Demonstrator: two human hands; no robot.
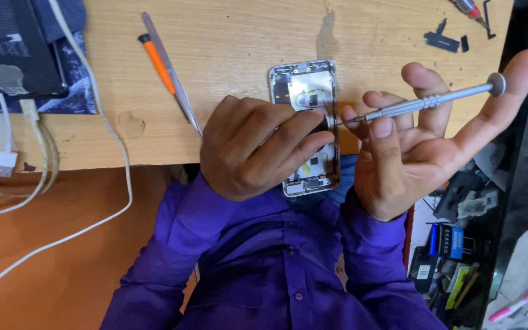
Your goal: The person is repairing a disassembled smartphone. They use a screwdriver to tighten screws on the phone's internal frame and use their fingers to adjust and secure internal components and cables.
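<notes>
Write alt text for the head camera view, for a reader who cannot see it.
A person in a purple shirt steadies an opened silver phone frame at the edge of a light wooden table with the left hand, while the right hand holds a slim grey metal screwdriver to its side. Metal tweezers and an orange-handled tool lie nearby.

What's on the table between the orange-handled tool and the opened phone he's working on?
In the head view, metal tweezers lie right beside the orange-handled tool; past them is bare wooden table up to the opened phone, with the left hand lower down.

Pale wooden desk, orange floor
</notes>
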